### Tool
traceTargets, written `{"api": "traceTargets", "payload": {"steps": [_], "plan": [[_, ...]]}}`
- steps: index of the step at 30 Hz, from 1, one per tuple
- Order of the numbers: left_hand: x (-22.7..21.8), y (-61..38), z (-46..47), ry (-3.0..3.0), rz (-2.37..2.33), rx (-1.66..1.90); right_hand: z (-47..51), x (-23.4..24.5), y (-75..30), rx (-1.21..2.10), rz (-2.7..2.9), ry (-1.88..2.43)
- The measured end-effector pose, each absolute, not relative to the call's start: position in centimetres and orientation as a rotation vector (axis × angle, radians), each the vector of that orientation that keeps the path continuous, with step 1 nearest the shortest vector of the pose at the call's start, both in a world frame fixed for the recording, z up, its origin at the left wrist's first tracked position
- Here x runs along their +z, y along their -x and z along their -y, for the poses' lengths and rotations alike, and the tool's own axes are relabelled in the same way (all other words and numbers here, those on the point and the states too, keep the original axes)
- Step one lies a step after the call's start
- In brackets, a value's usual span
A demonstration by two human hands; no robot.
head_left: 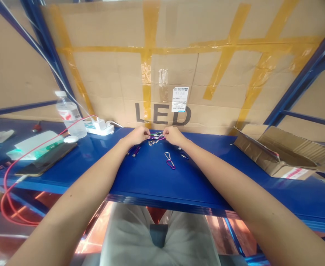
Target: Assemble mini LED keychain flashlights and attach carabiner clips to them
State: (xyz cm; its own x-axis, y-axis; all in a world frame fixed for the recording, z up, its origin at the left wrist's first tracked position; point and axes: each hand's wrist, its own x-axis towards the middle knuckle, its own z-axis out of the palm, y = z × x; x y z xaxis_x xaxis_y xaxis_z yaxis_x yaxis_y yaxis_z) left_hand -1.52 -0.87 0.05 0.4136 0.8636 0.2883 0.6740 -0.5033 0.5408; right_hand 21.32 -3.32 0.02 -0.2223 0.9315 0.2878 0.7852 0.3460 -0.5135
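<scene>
Both arms reach far forward over a blue shelf board. My left hand and my right hand are curled and pinch the two ends of a small purple and silver item just above the board. Small metal pieces lie under the hands. Two carabiners, one silver and one pink, lie nearer to me. Thin purple sticks lie under the left wrist and a dark clip under the right wrist.
A taped cardboard sheet marked LED stands behind. An open cardboard box sits at the right. At the left are a water bottle, a white power strip, a phone and a red cable.
</scene>
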Motion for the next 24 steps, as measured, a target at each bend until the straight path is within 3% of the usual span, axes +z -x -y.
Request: {"api": "traceTargets", "payload": {"steps": [24], "plan": [[-0.6,1.2,0.6,-2.417,-1.379,0.778,3.4,-0.9,-21.7,0.246,2.236,1.389]]}}
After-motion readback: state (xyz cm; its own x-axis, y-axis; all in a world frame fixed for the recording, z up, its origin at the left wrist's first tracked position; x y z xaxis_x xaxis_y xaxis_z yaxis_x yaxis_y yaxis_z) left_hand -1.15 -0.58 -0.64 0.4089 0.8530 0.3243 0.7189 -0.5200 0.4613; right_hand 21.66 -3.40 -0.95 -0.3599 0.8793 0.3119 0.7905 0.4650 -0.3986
